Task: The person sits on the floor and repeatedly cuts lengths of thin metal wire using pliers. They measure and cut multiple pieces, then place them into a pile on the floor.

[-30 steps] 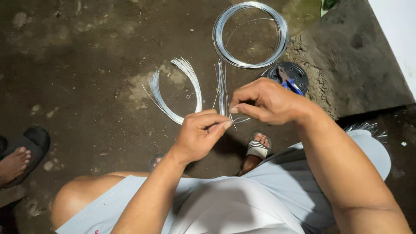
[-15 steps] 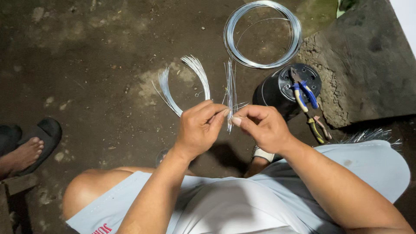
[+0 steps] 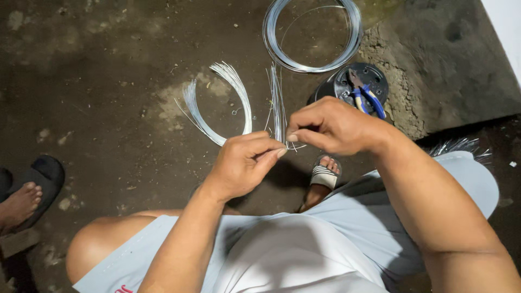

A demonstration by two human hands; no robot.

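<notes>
My left hand (image 3: 244,165) and my right hand (image 3: 331,127) meet above my lap, both pinching the near ends of a thin bundle of cut silver wires (image 3: 278,103) that stands up and away from me. The fingertips of both hands almost touch at the wire ends. A curved bunch of cut wire pieces (image 3: 225,106) lies on the ground just left of the held wires. Beyond it lies a round coil of silver wire (image 3: 312,35).
Blue-handled pliers (image 3: 366,97) rest on a black round container (image 3: 358,84) to the right of my hands. My sandalled foot (image 3: 324,176) shows below the hands. Another person's foot in a black sandal (image 3: 27,192) is at the left edge. The ground is dark, rough dirt.
My hands stay pinched together on the wire ends. The view has shifted slightly, and my right hand now covers part of the black container and pliers.
</notes>
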